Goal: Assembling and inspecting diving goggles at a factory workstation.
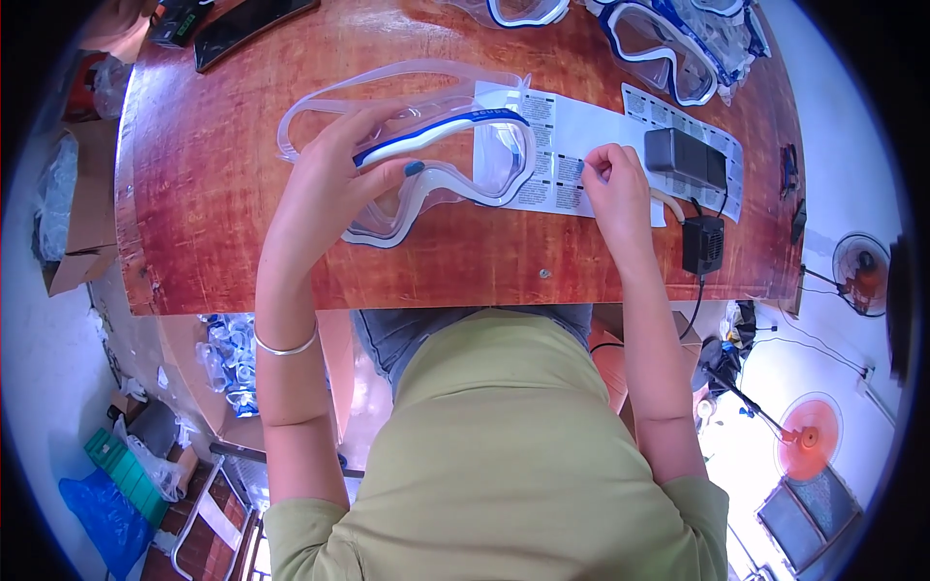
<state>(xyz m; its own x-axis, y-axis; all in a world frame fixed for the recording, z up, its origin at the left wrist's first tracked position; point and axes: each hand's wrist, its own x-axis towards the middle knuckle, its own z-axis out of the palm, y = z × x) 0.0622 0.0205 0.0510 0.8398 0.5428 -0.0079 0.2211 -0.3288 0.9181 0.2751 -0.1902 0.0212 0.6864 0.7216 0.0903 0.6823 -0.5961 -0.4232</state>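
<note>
My left hand [325, 184] is wrapped round the left side of a diving mask [518, 160] with a clear skirt and a white and blue frame. The mask rests on the wooden table, and its clear strap [407, 68] loops behind it. Part of its frame is hidden under my fingers. Beneath the mask's right end lies a white sheet of printed labels [572, 126]. My right hand [623, 203] is over that sheet's right part, thumb and fingertips pinched together. Whatever is between those fingertips is too small to make out.
Right of my right hand, a dark box-shaped device [683, 158] sits on another label sheet [644, 100], with a black power adapter [702, 244] nearby. More masks [668, 48] are piled far right. A phone [252, 29] lies far left. Fans [809, 436] stand beyond the table's right side.
</note>
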